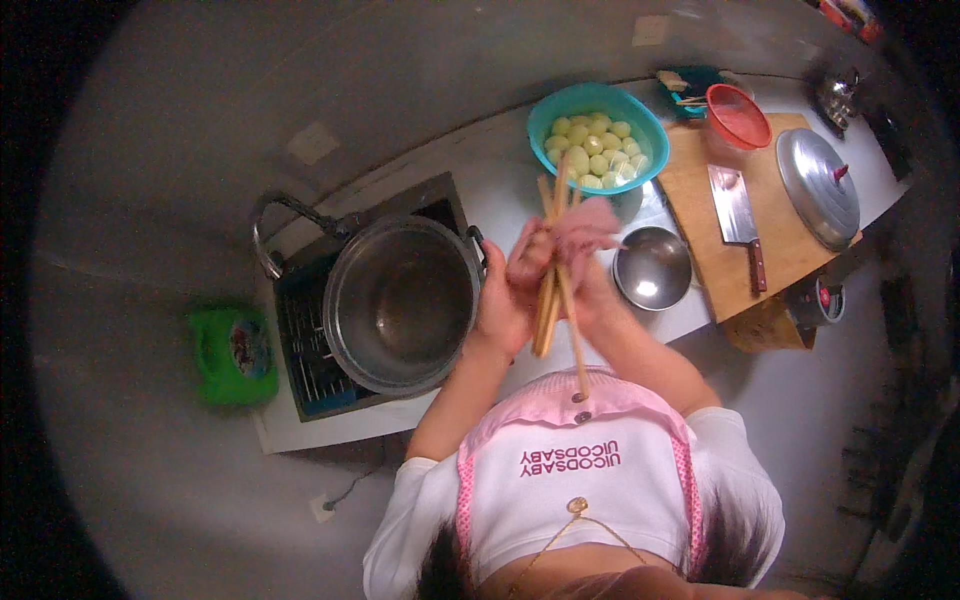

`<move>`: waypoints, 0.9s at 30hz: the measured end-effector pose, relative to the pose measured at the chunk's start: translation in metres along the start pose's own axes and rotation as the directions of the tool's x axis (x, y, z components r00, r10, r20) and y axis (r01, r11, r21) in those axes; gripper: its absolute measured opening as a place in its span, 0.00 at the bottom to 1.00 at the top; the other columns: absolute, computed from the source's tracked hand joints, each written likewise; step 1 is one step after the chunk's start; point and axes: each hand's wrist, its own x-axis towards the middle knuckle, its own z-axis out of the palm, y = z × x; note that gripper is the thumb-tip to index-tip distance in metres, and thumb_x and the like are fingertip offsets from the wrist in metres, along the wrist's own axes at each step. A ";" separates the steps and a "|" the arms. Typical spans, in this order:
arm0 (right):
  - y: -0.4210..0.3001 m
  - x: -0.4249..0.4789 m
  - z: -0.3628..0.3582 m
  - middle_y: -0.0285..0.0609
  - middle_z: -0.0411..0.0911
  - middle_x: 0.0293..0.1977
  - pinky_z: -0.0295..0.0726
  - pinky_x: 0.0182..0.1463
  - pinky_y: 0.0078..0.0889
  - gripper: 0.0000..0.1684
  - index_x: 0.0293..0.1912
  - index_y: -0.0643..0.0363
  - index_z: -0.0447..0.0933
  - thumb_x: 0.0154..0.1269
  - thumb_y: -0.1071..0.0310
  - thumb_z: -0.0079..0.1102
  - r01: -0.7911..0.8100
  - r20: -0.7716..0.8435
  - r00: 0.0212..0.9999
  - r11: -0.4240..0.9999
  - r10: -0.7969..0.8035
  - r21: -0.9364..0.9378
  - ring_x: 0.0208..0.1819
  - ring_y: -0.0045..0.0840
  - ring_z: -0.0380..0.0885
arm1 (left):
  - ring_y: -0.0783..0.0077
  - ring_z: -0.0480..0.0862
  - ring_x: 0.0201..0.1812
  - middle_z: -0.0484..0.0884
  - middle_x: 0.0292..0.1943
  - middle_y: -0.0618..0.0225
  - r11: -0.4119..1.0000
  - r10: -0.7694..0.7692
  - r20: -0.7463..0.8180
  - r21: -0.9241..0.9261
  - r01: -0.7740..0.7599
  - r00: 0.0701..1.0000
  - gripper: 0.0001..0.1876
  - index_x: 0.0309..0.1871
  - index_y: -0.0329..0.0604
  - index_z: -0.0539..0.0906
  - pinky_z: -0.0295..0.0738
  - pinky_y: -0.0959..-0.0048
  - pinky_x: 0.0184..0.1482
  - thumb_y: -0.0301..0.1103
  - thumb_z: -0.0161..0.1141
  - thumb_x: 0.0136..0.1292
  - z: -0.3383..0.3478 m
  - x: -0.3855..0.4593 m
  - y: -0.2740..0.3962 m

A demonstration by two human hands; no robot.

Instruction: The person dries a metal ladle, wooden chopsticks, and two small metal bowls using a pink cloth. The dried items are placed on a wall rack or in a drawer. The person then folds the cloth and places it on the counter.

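A bundle of wooden chopsticks is gripped between my two hands, roughly upright in the picture, with one stick slanting apart from the others. My left hand closes on the bundle from the left. From the right, my right hand presses a crumpled pink cloth against the chopsticks. The cloth hides most of the right fingers. Beyond the sticks' far ends is a turquoise basin of peeled potatoes in what looks like water. Beside my right forearm stands a steel bowl.
Left of my hands, a large metal pot sits in the sink under a curved faucet. A green jug stands farther left. On the right, a wooden cutting board bears a cleaver, a metal lid and a red-rimmed strainer.
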 end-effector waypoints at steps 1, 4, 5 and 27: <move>0.010 -0.002 -0.010 0.35 0.66 0.31 0.70 0.41 0.25 0.25 0.44 0.56 0.64 0.54 0.53 0.62 -0.025 0.025 0.999 0.999 0.024 0.042 0.33 0.23 0.67 | 0.78 0.72 0.42 0.71 0.36 0.74 1.000 0.021 0.087 -0.021 -0.019 0.996 0.38 0.68 0.47 0.55 0.67 0.74 0.52 0.65 0.34 0.63 -0.020 0.008 0.002; 0.016 0.002 -0.007 0.34 0.63 0.29 0.69 0.39 0.24 0.26 0.44 0.57 0.64 0.55 0.51 0.61 -0.102 0.108 0.990 0.988 0.090 0.112 0.32 0.22 0.66 | 0.87 0.69 0.26 0.62 0.22 0.81 0.975 0.010 0.330 -0.214 0.064 0.944 0.33 0.63 0.42 0.62 0.72 0.81 0.40 0.59 0.36 0.66 -0.028 0.019 0.008; 0.016 0.002 -0.003 0.33 0.63 0.28 0.69 0.38 0.24 0.26 0.44 0.57 0.64 0.55 0.51 0.60 -0.124 0.132 0.985 0.984 0.108 0.126 0.31 0.22 0.65 | 0.86 0.70 0.28 0.65 0.24 0.80 0.964 0.031 0.359 -0.256 0.067 0.933 0.32 0.62 0.42 0.63 0.72 0.81 0.41 0.59 0.37 0.66 -0.023 0.019 0.006; -0.026 -0.014 0.041 0.38 0.71 0.20 0.70 0.18 0.23 0.04 0.28 0.59 0.72 0.55 0.69 0.55 -0.620 -0.324 0.773 0.542 0.545 -0.567 0.19 0.23 0.71 | 0.63 0.71 0.54 0.74 0.49 0.63 -0.927 -0.146 0.656 0.170 -0.333 0.740 0.27 0.58 0.43 0.68 0.54 0.55 0.62 0.26 0.54 0.51 0.043 -0.017 0.066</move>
